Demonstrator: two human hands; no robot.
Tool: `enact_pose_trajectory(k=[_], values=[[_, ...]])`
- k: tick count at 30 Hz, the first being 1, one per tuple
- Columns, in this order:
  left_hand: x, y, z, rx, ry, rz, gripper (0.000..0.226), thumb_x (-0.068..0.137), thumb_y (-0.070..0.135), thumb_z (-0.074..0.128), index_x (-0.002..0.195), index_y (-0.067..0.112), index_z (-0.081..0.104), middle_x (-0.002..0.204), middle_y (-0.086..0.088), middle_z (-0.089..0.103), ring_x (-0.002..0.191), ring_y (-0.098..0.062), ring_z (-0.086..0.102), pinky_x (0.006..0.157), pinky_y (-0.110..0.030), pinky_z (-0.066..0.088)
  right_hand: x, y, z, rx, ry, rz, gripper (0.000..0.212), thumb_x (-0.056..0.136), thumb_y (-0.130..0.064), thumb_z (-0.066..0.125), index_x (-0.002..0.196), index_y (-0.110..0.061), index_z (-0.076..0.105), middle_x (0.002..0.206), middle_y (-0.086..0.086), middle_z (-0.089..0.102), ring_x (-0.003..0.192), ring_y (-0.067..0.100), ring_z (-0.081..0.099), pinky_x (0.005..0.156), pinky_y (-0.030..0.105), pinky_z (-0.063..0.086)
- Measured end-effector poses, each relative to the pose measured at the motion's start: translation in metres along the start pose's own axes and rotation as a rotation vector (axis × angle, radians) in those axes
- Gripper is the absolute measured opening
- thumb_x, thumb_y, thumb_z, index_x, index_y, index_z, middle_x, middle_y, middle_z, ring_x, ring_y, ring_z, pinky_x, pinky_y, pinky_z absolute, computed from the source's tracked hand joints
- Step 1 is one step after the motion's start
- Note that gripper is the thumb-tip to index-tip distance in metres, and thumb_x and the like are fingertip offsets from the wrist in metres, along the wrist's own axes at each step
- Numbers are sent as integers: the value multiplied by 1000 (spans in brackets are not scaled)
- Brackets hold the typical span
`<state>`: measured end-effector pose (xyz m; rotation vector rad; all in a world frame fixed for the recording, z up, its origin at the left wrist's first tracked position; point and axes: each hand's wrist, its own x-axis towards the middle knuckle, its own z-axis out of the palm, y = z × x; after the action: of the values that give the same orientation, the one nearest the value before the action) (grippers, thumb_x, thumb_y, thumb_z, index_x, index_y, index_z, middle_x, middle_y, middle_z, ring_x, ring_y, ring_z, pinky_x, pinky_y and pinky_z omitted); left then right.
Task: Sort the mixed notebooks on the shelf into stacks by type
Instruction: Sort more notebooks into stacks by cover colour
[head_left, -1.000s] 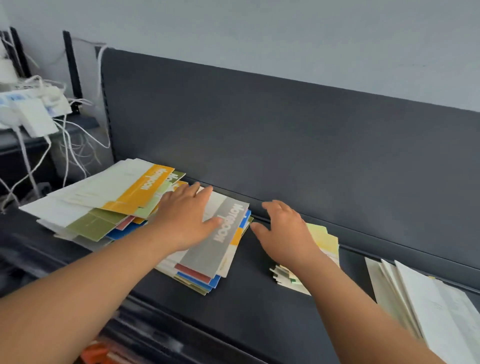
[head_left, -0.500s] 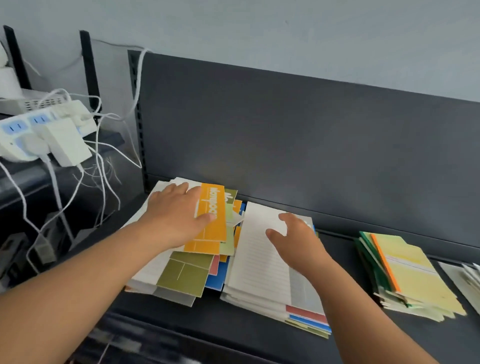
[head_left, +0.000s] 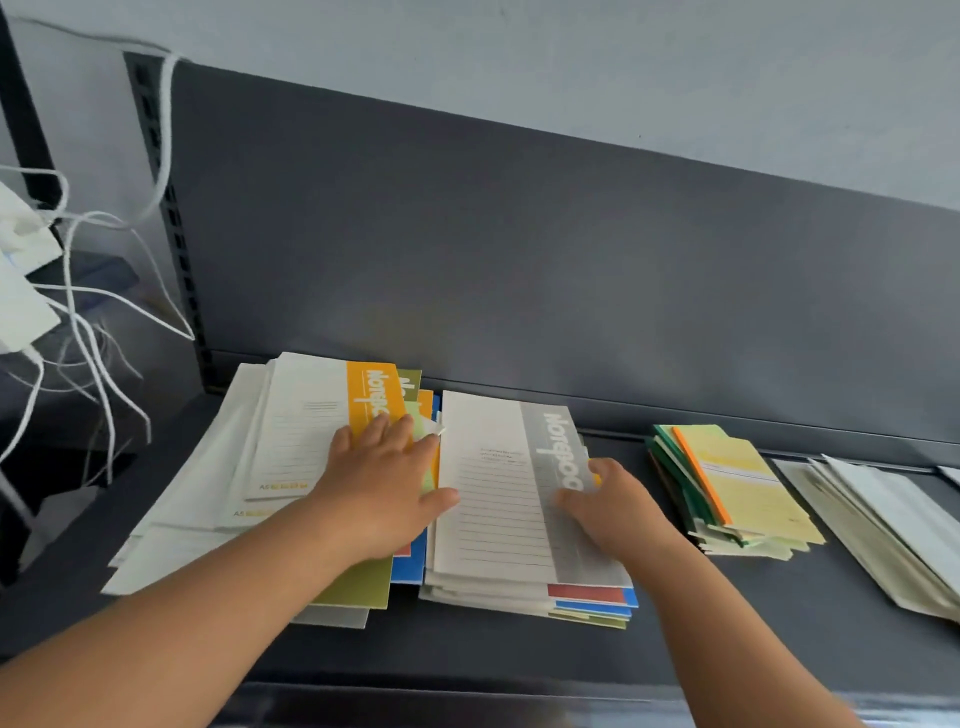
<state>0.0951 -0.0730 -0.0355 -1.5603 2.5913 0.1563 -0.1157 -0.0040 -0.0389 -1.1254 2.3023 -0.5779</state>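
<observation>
A: Head view: where are the hands?

B: On a dark grey metal shelf (head_left: 467, 644). The left hand (head_left: 382, 493) lies flat and open, gripping nothing, on a loose pile topped by an orange-banded white notebook (head_left: 322, 421). The right hand (head_left: 618, 512), fingers spread, presses the right edge of a grey-banded lined notebook (head_left: 498, 488) atop a squared stack.

A: Which step?

B: Probably squaring stacks. Next, a notebook must be lifted from the loose pile.

A: Orientation?

B: Long axes run toward the back panel, front to back.
</observation>
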Motion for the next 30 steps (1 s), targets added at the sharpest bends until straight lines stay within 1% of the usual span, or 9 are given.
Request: enact_pose_trajectory(k=[5, 8, 11, 16, 19, 21, 23, 26, 30], values=[[-1, 1, 1, -21, 10, -13, 74, 94, 67, 20, 156, 31, 1, 165, 1, -7, 151, -24, -10, 121, -50, 0, 3, 2, -15, 51, 121, -90, 59, 90, -32, 63, 142, -21, 39, 102, -7, 53, 92, 17, 60, 79, 36, 55], [-2, 2, 0, -46, 7, -27, 73, 94, 67, 18, 156, 32, 2, 165, 4, -6, 151, -22, -9, 121, -49, 1, 8, 2, -29, 280, 99, -23, 69, 87, -28, 71, 145, -17, 36, 110, -1, 59, 90, 20, 63, 71, 37, 56], [-3, 2, -3, -91, 13, -43, 71, 94, 66, 19, 156, 32, 5, 165, 4, -2, 151, -20, -5, 121, -47, 3, 18, 6, -37, 527, -140, 101, 44, 83, -30, 76, 119, -9, 60, 95, 8, 75, 85, 29, 72, 85, 50, 58], [-6, 9, -14, -191, 92, -78, 67, 97, 61, 22, 155, 29, 14, 164, 4, 8, 151, -20, 4, 120, -43, 9, 23, 12, -48, 664, -256, 3, 17, 91, -15, 67, 107, -13, 65, 94, 11, 77, 90, 33, 73, 87, 55, 55], [-8, 18, -29, -539, 183, -110, 62, 99, 55, 32, 154, 30, 19, 162, 7, 19, 148, -18, 21, 115, -39, 25, 21, 18, -69, 805, -283, -105, 15, 95, -7, 58, 104, -12, 67, 93, 12, 77, 79, 29, 74, 75, 46, 59], [-6, 26, -36, -843, 199, -139, 63, 98, 54, 39, 153, 31, 22, 159, 8, 26, 145, -18, 28, 112, -38, 28, 20, 23, -82, 906, -294, -160, 19, 95, -4, 54, 107, -11, 67, 96, 12, 76, 78, 28, 73, 76, 44, 58], [-8, 37, -45, -1151, 124, -169, 65, 92, 61, 47, 149, 32, 35, 150, 9, 41, 139, -21, 39, 113, -41, 31, 17, 25, -91, 1003, -329, -196, 22, 95, -4, 51, 110, -11, 67, 101, 12, 76, 82, 28, 73, 79, 46, 57], [-10, 48, -58, -1627, -83, -186, 44, 89, 57, 54, 117, 26, 68, 113, -3, 73, 108, -29, 66, 96, -48, 50, 13, 25, -97, 1060, -380, -229, 24, 96, -4, 47, 108, -11, 67, 101, 10, 75, 82, 25, 73, 74, 43, 61], [-10, 55, -63, -1785, -125, -185, 32, 93, 33, 58, 120, 17, 68, 109, -11, 74, 105, -35, 68, 98, -55, 48, 11, 25, -96, 996, -341, -207, 21, 97, -4, 47, 105, -9, 66, 93, 10, 76, 75, 25, 73, 67, 40, 59]])
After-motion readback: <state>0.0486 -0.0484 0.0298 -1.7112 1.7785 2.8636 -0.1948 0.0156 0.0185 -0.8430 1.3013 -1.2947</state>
